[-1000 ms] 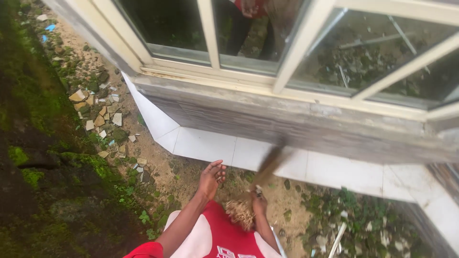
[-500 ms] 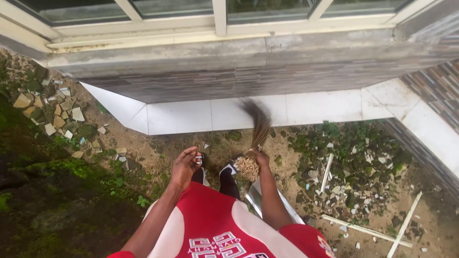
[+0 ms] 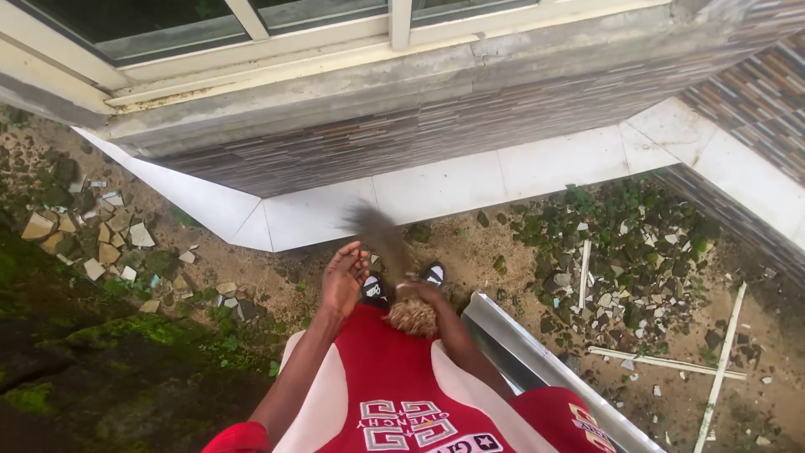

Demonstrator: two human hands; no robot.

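Observation:
My right hand [image 3: 426, 294] is closed around a short straw hand broom [image 3: 376, 230]. Its bristle end is blurred and points up and left toward the white tile ledge [image 3: 453, 186]. The frayed butt end [image 3: 412, 319] sticks out below my fist. My left hand [image 3: 345, 277] hovers beside it with fingers spread and holds nothing. Both arms reach out over my red and white shirt [image 3: 394, 394]. My dark shoes [image 3: 433, 273] show just beyond the hands on the sandy ground.
A tiled wall [image 3: 436, 126] with a window frame rises ahead. Broken tile pieces [image 3: 101, 243] and mossy ground [image 3: 101, 369] lie at the left. A metal channel [image 3: 537, 362] runs at my right. White sticks [image 3: 721, 369] and rubble among weeds [image 3: 637, 252] lie beyond it.
The view has tipped down from the window to the ground. The broom has swung from the right of my hand over to the left, blurred throughout. My left hand stays open.

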